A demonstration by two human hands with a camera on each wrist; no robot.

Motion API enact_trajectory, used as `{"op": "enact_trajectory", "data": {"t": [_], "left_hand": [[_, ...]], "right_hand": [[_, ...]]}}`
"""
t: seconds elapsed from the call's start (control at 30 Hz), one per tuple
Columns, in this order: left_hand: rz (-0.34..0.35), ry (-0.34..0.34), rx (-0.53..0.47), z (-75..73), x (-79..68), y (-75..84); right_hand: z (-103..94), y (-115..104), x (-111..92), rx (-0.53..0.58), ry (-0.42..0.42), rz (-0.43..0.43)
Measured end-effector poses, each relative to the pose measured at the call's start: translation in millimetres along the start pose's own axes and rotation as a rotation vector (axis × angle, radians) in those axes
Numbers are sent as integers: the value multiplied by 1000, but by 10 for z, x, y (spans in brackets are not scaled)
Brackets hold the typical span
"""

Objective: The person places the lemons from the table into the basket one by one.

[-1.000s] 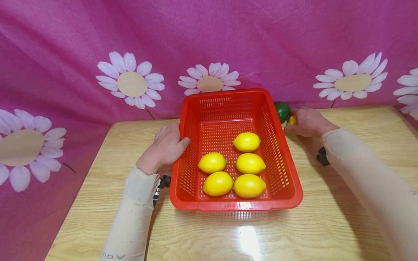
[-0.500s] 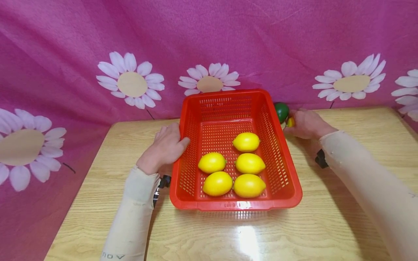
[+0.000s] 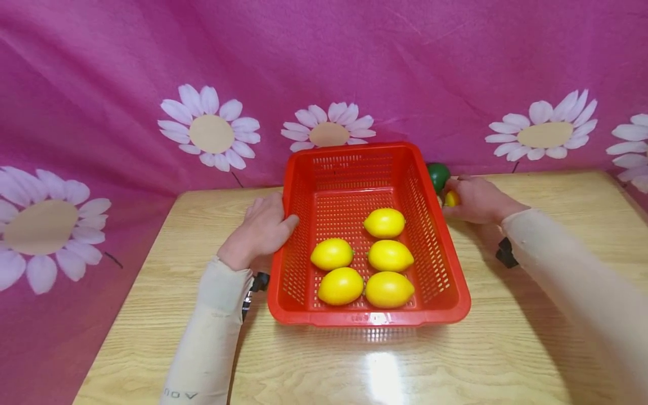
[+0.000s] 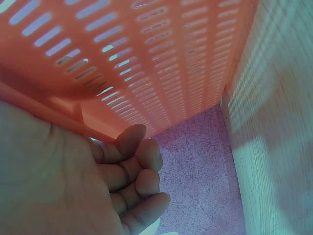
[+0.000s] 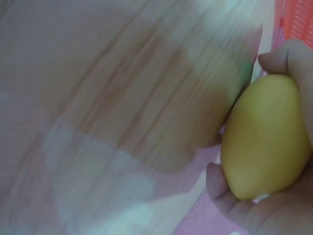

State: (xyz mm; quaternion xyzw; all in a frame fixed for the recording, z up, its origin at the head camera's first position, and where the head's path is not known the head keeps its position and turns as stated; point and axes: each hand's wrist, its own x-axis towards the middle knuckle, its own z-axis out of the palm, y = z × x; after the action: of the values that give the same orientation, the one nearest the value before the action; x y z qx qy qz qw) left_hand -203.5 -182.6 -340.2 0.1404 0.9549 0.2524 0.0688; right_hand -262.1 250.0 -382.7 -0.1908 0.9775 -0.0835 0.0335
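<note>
A red plastic basket [image 3: 374,318] with slotted walls stands on the table, with several yellow lemons [image 3: 388,289] lying on its floor. My left hand [image 3: 260,232] grips the basket's left rim, thumb over the top. In the left wrist view, the fingers [image 4: 146,182] curl beneath that rim, outside the slotted wall. Beyond the basket's right wall, my right hand [image 3: 481,199] holds another lemon [image 5: 264,137] between thumb and fingers, low by the table. A dark green fruit [image 3: 437,176] lies close to that hand, partly hidden by the basket.
The light wood table [image 3: 324,371] runs back to a pink cloth [image 3: 435,73] printed with white flowers. Something small and pale shows between the basket's right wall and the right hand, too hidden to identify.
My right hand, with the lemon, has come slightly nearer to me along the basket's right side. The left hand keeps its grip on the rim. The head view has shifted a little.
</note>
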Motion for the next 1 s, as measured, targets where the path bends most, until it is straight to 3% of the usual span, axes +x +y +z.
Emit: {"op": "enact_trajectory", "data": {"t": [0.43,1.0], "left_hand": [[-24,-10,7,9,5,5],[-14,4,41,10,-1,3]], "right_hand": [[-59,-39,-32,12,-41,-36],[-247,-234,-92,-17,16,-145]]}}
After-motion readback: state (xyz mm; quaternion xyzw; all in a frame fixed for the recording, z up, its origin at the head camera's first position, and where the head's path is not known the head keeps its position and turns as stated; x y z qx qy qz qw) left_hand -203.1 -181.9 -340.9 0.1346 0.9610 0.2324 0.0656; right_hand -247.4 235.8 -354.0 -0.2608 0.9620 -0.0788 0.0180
